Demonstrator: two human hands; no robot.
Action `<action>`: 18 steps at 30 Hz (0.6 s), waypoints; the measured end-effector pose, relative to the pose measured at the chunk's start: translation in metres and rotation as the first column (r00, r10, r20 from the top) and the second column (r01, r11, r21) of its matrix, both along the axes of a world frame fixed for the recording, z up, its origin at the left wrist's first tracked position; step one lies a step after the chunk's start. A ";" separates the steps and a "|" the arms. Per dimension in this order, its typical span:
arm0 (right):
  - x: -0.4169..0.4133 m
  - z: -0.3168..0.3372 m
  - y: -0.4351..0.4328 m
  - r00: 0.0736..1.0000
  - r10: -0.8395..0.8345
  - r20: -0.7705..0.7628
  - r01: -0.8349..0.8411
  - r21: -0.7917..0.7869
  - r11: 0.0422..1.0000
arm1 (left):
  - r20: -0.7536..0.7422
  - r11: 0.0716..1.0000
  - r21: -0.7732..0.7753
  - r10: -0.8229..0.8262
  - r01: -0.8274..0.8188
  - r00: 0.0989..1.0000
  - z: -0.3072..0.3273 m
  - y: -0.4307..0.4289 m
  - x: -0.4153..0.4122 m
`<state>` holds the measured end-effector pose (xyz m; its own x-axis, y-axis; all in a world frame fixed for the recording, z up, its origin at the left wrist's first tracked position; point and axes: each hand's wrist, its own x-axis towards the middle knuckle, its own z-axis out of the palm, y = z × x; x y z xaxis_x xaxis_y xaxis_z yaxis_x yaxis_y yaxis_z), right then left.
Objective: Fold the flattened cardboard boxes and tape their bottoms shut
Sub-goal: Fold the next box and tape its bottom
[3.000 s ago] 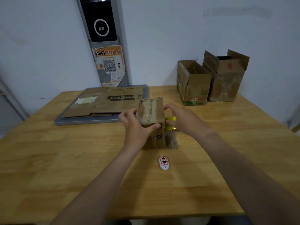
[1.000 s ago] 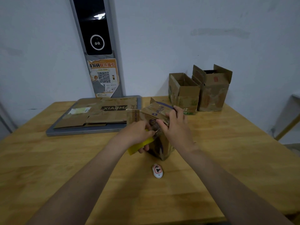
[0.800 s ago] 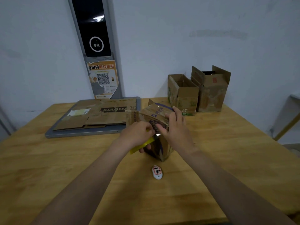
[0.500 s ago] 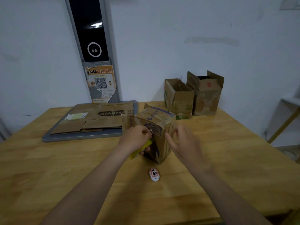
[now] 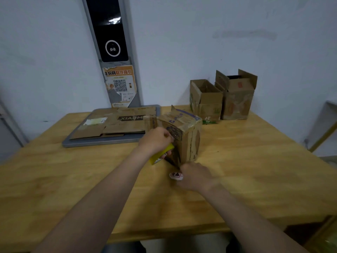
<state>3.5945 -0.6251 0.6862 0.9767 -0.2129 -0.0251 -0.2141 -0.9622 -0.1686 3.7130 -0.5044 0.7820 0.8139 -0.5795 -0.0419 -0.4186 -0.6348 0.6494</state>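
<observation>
A small worn cardboard box stands upright mid-table, its folded top face covered in clear tape. My left hand grips a yellow tape roll and holds it against the box's near left face. My right hand is low on the table just in front of the box, blurred. Its fingers are at the right end of a small white cutter with a red label. The blur hides whether it grips the cutter.
Flattened cardboard lies on a grey tray at the back left. Two open folded boxes stand by the wall at the back right. A black panel with a QR poster leans on the wall.
My right hand left the top of the box and dropped to the white cutter on the table. My left hand stayed at the box with the tape roll.
</observation>
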 end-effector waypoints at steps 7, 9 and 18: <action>0.002 -0.004 0.012 0.984 0.094 0.148 -0.083 -0.085 0.993 | 0.008 1.000 0.001 -0.006 0.006 1.000 0.005 0.008 -0.001; -0.002 -0.002 0.003 0.978 0.034 0.204 -0.061 0.127 0.990 | 0.012 1.000 0.016 -0.010 0.010 1.000 0.005 0.009 0.002; -0.009 0.054 0.009 0.764 -0.235 0.601 -0.283 0.639 0.715 | 0.188 0.998 0.065 -0.021 0.009 0.982 -0.001 0.006 0.004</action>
